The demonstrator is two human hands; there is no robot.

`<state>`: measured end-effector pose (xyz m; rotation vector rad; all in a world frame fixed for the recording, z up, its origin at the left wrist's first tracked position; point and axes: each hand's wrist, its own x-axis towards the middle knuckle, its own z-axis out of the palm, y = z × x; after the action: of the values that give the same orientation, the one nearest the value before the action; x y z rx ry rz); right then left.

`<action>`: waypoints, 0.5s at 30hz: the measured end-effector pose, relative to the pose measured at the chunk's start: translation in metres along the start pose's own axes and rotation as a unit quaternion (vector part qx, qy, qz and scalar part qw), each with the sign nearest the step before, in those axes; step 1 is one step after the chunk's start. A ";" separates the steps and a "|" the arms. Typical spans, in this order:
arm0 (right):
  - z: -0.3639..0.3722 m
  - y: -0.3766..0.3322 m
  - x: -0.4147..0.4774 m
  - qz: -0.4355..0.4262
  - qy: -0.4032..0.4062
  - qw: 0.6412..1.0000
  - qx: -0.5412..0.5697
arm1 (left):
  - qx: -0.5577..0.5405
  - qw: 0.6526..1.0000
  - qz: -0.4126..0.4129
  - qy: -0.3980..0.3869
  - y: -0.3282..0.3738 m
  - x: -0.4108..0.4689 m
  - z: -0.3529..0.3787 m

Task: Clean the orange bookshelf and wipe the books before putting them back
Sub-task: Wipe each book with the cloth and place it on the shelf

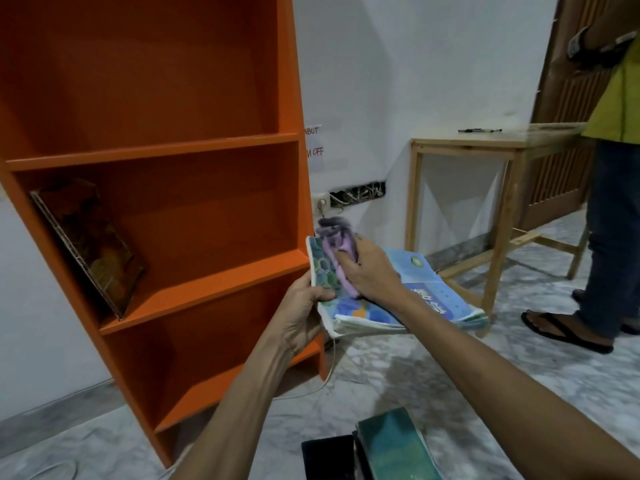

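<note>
Just off the right edge of the orange bookshelf (pixel 156 151), a blue book (pixel 426 271) is held flat in the air, its far left corner close to the shelf's side panel. The left hand (pixel 304 313) grips the book's near left corner, fingers curled under and thumb on the cover. The right hand (pixel 367 271) presses a purple cloth (pixel 337 251) onto the cover, fingers closed round the cloth.

One dark book (pixel 93 244) leans against the left wall of the second shelf – the rest of that shelf's board is bare. A green-covered stack of books (pixel 391 448) sits low at the bottom edge of view.

Open marble floor (pixel 450 375) stretches to the right, crossed by a white cable (pixel 327 372) near the bookshelf's foot. Further right stands a wooden table, a pen (pixel 479 130) on its tabletop (pixel 519 136), and beside it another person (pixel 613 202) in sandals – near a slatted door (pixel 568 98).
</note>
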<state>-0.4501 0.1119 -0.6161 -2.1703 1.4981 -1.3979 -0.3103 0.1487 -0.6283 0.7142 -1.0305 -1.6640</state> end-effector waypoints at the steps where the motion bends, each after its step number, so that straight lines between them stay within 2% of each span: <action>1: -0.005 0.010 0.004 0.022 0.011 1.000 -0.010 | -0.011 1.000 0.004 -0.005 0.002 -0.002 -0.005; 5: -0.033 0.057 0.006 0.138 0.002 0.986 -0.093 | -0.041 0.999 0.010 -0.001 0.011 -0.007 -0.019; 8: -0.055 0.097 -0.005 0.238 -0.016 0.961 -0.141 | -0.048 0.999 0.007 0.015 0.014 -0.009 -0.025; 10: -0.065 0.108 -0.011 0.276 0.023 0.949 -0.151 | -0.037 0.998 0.011 0.041 0.014 -0.007 -0.029; 13: -0.066 0.082 -0.012 0.176 0.120 0.970 -0.116 | -0.019 0.997 0.016 0.068 0.012 0.001 -0.024; 15: -0.055 0.045 -0.012 0.068 0.106 0.989 -0.081 | 0.014 0.997 0.016 0.076 0.007 0.008 -0.013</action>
<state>-0.5221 0.1191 -0.6188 -2.0119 1.8582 -1.5488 -0.2987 0.1367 -0.6283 0.8254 -0.9542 -1.5450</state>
